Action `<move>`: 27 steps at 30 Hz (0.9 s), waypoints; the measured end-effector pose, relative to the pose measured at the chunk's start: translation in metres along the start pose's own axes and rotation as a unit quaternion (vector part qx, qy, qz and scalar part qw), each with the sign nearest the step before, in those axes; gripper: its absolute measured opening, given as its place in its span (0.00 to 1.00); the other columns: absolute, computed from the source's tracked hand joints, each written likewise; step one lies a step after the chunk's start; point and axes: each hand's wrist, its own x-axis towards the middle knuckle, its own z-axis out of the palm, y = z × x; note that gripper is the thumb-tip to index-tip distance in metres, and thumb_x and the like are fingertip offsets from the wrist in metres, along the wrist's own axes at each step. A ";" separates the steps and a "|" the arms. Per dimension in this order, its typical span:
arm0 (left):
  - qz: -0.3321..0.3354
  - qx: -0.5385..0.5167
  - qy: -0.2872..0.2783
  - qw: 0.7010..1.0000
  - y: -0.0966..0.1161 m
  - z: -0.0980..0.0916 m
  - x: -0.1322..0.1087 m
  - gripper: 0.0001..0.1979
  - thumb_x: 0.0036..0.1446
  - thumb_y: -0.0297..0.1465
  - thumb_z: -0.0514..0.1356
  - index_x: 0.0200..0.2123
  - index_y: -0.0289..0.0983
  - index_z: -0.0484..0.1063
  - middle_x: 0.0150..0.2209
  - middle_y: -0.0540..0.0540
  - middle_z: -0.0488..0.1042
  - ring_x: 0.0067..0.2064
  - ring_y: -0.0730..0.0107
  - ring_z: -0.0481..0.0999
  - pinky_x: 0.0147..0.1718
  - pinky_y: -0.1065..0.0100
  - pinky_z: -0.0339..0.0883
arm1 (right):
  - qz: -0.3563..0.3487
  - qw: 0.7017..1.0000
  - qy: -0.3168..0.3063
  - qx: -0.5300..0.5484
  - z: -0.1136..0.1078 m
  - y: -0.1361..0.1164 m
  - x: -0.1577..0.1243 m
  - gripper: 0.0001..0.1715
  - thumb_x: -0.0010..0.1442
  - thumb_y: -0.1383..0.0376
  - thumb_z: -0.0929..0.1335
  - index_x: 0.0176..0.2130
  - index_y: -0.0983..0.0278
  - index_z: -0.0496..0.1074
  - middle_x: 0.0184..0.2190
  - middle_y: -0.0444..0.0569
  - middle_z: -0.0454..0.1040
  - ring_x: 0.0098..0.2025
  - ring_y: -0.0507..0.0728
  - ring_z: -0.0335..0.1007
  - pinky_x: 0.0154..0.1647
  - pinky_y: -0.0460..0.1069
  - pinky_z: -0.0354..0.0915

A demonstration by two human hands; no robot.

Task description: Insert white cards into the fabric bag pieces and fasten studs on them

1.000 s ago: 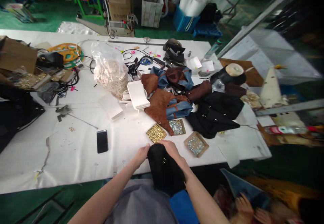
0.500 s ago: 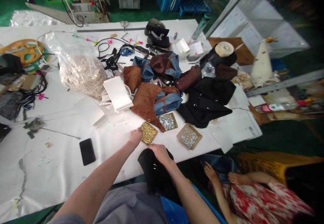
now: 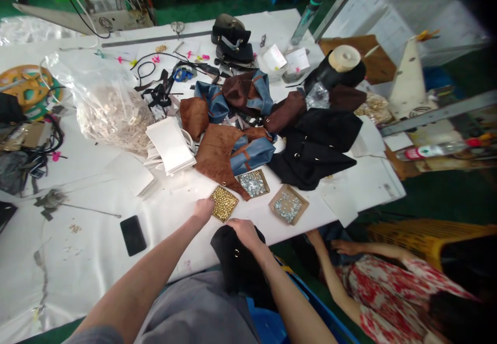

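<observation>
Black cloth piece [image 3: 240,269] is sitting at the tabletop's [image 3: 93,276] near edge, lower part hanging below it. Clock centred on cloth: long axis is running roughly 12 to 6, upper edge pointing 12, one side hiding behind right forearm [image 3: 281,284]. Gold ring [image 3: 236,251] is already showing on it, so some hardware is apparently on; how much is left, can't tell. Right hand [image 3: 244,230] is gripping the upper edge, fingers closed over cloth. Left hand [image 3: 204,209], at 11, is resting at the 9 o'clock rim of the stud box [image 3: 232,212]; fingers are looking bent, can't tell if pinching anything. Silver pieces [image 3: 287,204] are lying at 1, black pile [image 3: 314,149] beyond.
</observation>
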 end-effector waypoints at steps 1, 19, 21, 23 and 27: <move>-0.008 -0.025 0.004 1.000 -0.001 -0.001 -0.002 0.17 0.77 0.42 0.71 0.56 0.35 0.81 0.55 0.39 0.83 0.55 0.53 0.85 0.58 0.48 0.84 | -0.002 1.000 0.003 0.006 -0.002 0.000 -0.003 0.22 0.78 0.68 0.65 0.57 0.57 0.87 0.54 0.55 0.90 0.55 0.64 0.85 0.60 0.50 0.71; 0.105 -0.506 -0.054 0.854 0.082 -0.001 -0.121 0.15 0.64 0.41 0.72 0.45 0.37 0.93 0.43 0.42 0.92 0.44 0.55 0.91 0.44 0.64 0.81 | -0.164 0.951 0.229 0.128 -0.061 -0.031 -0.127 0.15 0.83 0.67 0.67 0.58 0.57 0.83 0.54 0.51 0.83 0.55 0.58 0.83 0.59 0.52 0.76; 0.118 -0.519 -0.055 0.845 0.084 -0.011 -0.129 0.17 0.65 0.43 0.73 0.46 0.38 0.93 0.44 0.42 0.92 0.45 0.54 0.91 0.44 0.64 0.81 | -0.163 0.942 0.261 0.133 -0.066 -0.039 -0.133 0.15 0.83 0.67 0.67 0.58 0.58 0.84 0.53 0.52 0.83 0.55 0.58 0.84 0.58 0.52 0.78; 0.127 -0.526 -0.054 0.839 0.085 -0.019 -0.136 0.18 0.65 0.45 0.74 0.47 0.38 0.93 0.45 0.41 0.92 0.45 0.53 0.90 0.44 0.63 0.81 | -0.164 0.933 0.286 0.143 -0.069 -0.047 -0.136 0.15 0.83 0.67 0.67 0.57 0.58 0.85 0.53 0.53 0.85 0.54 0.59 0.85 0.57 0.53 0.79; 0.134 -0.538 -0.056 0.830 0.081 -0.023 -0.149 0.20 0.66 0.48 0.75 0.48 0.38 0.93 0.45 0.41 0.92 0.44 0.54 0.90 0.43 0.64 0.80 | -0.172 0.919 0.324 0.148 -0.070 -0.059 -0.141 0.17 0.82 0.70 0.67 0.57 0.59 0.85 0.53 0.54 0.87 0.55 0.60 0.87 0.58 0.54 0.82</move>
